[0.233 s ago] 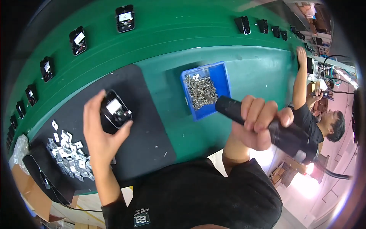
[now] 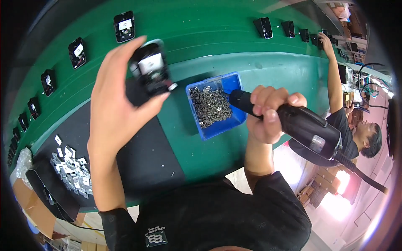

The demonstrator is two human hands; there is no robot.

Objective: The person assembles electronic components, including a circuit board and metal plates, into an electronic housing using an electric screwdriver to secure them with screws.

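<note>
From my end, the device (image 2: 151, 73) in the left hand (image 2: 111, 100) is blurred, so I can't make out its small parts. I can't tell whether the black tool (image 2: 310, 127) touches the metal pieces (image 2: 211, 108) in the blue bin (image 2: 224, 130). The right hand (image 2: 268, 113) hides part of the tool's grip; its cord (image 2: 362, 175) is cut off at my view's rim.

Open tabletop (image 2: 211, 157) lies on the near side of the tray (image 2: 220, 129), with more to the far right. The driver (image 2: 310, 125) in the right hand (image 2: 270, 111) obstructs the tray's right side. Left, the raised device (image 2: 151, 69) and left forearm (image 2: 106, 175) bar passage; plates (image 2: 75, 173) crowd the mat's (image 2: 142, 152) left, while its right part offers room.
</note>
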